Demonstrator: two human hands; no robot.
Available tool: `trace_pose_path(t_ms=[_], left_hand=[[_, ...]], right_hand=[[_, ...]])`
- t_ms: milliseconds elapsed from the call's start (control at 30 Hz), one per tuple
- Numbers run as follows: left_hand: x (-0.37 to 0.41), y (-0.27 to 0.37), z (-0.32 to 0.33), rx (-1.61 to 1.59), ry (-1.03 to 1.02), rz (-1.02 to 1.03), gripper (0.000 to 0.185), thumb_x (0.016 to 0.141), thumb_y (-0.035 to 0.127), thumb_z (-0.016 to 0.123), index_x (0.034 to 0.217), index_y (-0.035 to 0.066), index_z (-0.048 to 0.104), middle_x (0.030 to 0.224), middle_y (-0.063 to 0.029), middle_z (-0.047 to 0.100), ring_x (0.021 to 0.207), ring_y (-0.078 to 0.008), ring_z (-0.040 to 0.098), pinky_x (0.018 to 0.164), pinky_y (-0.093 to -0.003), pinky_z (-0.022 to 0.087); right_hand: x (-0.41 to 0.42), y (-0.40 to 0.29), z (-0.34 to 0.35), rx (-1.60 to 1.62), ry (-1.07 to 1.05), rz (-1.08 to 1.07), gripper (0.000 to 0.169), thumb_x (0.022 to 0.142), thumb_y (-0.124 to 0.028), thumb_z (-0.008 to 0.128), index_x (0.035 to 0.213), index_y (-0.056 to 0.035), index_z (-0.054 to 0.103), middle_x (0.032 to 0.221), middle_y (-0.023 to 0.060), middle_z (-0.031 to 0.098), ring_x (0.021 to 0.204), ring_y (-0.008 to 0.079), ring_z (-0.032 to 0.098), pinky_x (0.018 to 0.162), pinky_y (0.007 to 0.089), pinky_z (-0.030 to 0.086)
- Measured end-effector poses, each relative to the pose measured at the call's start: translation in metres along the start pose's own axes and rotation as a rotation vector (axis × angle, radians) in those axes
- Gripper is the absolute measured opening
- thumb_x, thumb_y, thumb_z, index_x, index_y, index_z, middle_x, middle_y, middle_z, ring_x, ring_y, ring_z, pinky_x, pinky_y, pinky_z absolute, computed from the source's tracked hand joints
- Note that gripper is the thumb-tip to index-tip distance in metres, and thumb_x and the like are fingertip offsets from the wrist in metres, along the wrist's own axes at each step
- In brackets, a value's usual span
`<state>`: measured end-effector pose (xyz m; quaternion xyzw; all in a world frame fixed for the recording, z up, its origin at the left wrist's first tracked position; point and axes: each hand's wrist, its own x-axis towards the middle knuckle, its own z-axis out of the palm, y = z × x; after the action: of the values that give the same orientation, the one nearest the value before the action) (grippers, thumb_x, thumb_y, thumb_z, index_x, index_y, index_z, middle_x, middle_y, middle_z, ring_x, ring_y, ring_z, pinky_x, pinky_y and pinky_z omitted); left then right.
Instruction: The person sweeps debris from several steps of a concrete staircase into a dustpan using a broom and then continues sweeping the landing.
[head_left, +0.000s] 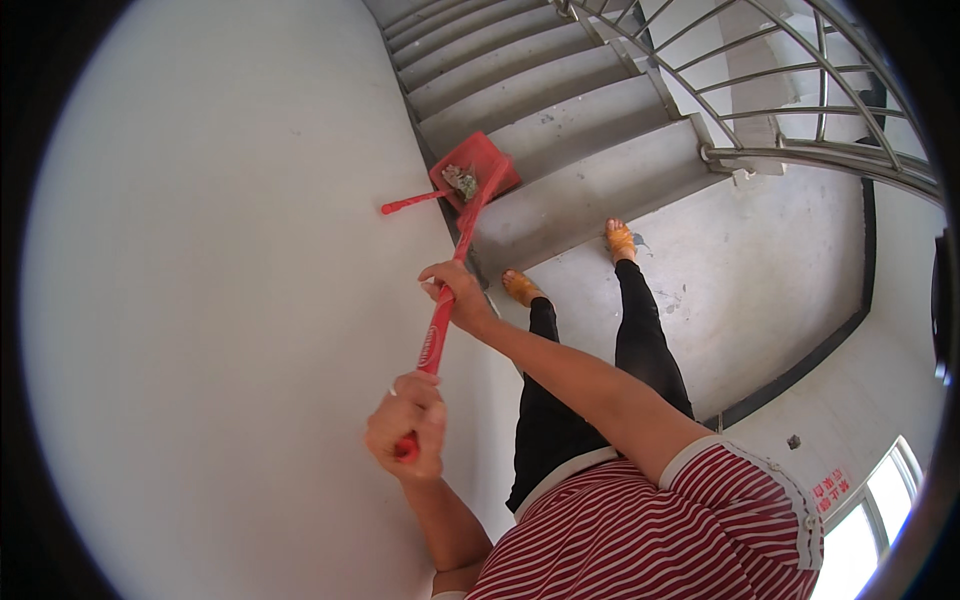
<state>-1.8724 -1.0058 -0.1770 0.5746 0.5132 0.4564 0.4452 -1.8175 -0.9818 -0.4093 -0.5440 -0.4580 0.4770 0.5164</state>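
A long red handle, wrapped in printed plastic, slants along the wall. My left hand is closed round its upper end. Further down the shaft, my right hand wraps round it, with some fingers partly extended. The handle's far end reaches over a red plastic dustpan beside the wall on the lower stairs. Grey-green debris lies in the pan. A shorter red stick sticks out from the pan to the left; whether it is the pan's own handle, I cannot tell. What tool the long handle belongs to is also unclear.
Grey concrete stairs run away at the top. My sandalled feet are on the landing by the nearest step. A white wall stands close on the left. A metal railing curves at upper right; a window is at lower right.
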Motion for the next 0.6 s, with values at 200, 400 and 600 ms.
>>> trace_pose_path(t_ms=[200, 400, 600], left_hand=[[0.002, 0.021, 0.008, -0.047, -0.037, 0.015, 0.025, 0.071, -0.005, 0.055, 0.054, 0.004, 0.038, 0.055, -0.0071, 0.049, 0.049, -0.0159, 0.043, 0.063, -0.0365, 0.049], [0.014, 0.007, -0.001, -0.001, 0.021, -0.267, 0.029, 0.075, -0.002, 0.055, 0.055, 0.004, 0.036, 0.054, -0.0057, 0.048, 0.052, -0.0151, 0.043, 0.063, -0.0381, 0.047], [-0.004, 0.006, 0.027, 0.013, -0.063, 0.002, 0.027, 0.074, -0.008, 0.054, 0.055, 0.004, 0.039, 0.053, -0.0029, 0.043, 0.052, -0.0151, 0.042, 0.069, -0.0394, 0.048]], right_hand=[[-0.013, -0.022, -0.020, -0.080, -0.028, 0.019, 0.007, 0.078, -0.005, 0.062, 0.079, -0.0049, 0.055, 0.072, 0.0093, 0.058, 0.074, 0.0287, 0.054, 0.067, 0.0377, 0.044], [-0.033, 0.005, -0.012, -0.182, -0.149, 0.128, 0.005, 0.078, -0.006, 0.060, 0.078, -0.0053, 0.055, 0.071, 0.0097, 0.057, 0.072, 0.0297, 0.053, 0.066, 0.0396, 0.042], [0.009, 0.004, -0.024, -0.050, 0.011, -0.092, 0.003, 0.078, -0.003, 0.056, 0.076, -0.0050, 0.054, 0.071, 0.0098, 0.057, 0.074, 0.0303, 0.053, 0.066, 0.0383, 0.042]])
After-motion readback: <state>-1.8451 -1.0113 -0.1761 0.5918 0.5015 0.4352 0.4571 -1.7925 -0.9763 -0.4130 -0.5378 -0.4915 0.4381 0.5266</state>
